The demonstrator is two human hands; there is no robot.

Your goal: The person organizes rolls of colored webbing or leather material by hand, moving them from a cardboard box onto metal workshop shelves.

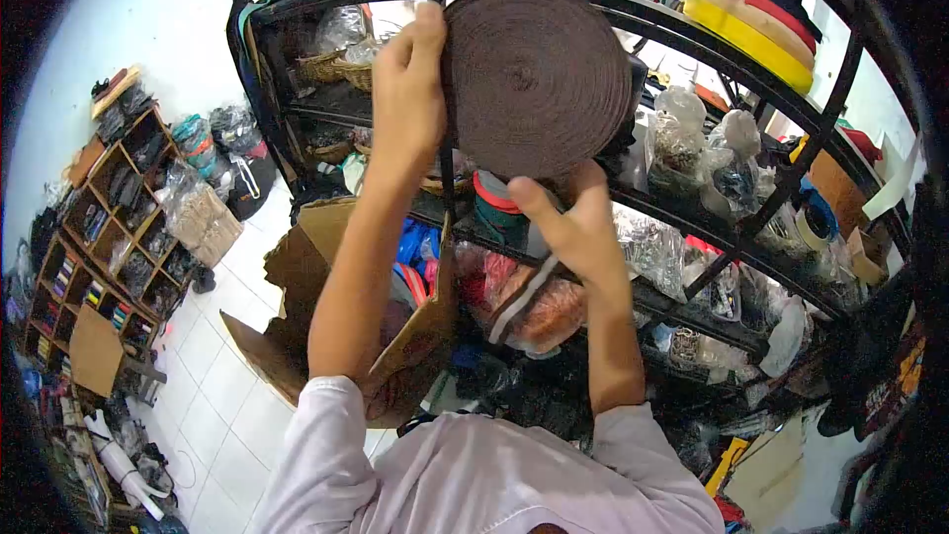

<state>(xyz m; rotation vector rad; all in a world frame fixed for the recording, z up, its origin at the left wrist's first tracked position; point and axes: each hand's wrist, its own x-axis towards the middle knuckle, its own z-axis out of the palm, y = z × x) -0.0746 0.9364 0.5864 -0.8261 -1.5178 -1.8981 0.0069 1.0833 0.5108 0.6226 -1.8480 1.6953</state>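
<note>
A large, tightly wound roll of dark brown webbing (539,79) is held up in front of the black metal shelf, its flat spiral side facing me. My left hand (410,89) grips its left edge, thumb pointing up along the rim and the other fingers hidden behind. At the lower right edge, my right hand (583,227) cups the roll from below with the thumb apart from the fingers. A brown strip with a pale centre stripe (524,302) slants down beside my right wrist. Just under the roll, a dark green and red roll (499,206) sits on the shelf.
The shelf rack (346,0) carries bagged goods, baskets and a stack of coloured rolls (756,25) at upper right. An open cardboard box (287,311) stands below my left arm. Wooden cubbyholes (124,198) line the left wall, over a white tiled floor (222,386).
</note>
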